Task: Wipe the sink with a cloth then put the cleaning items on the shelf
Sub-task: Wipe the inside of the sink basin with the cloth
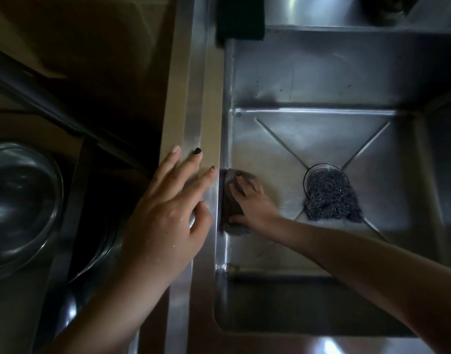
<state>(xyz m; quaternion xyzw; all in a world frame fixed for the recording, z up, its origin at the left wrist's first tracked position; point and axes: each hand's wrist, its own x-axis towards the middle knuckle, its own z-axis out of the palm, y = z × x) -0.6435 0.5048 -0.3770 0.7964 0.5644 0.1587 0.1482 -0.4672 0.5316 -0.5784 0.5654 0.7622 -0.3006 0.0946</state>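
Crumpled dark grey cloth (225,208), largely covered by the right hand (255,205). A grey steel-wool scrubber (331,198) hides most of the round drain (318,167). Shiny metal bowl (22,200) cut off at the left edge. Black rectangular pad (241,19) cut off at the top, too dark to identify.

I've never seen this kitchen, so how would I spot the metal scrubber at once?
Look into the steel sink, down to its floor, where four creases meet at the drain. The scrubber lies partly over that drain, to the right of the right hand pressing a cloth. It is a glittery, wiry tangle, unlike the smooth grey cloth.
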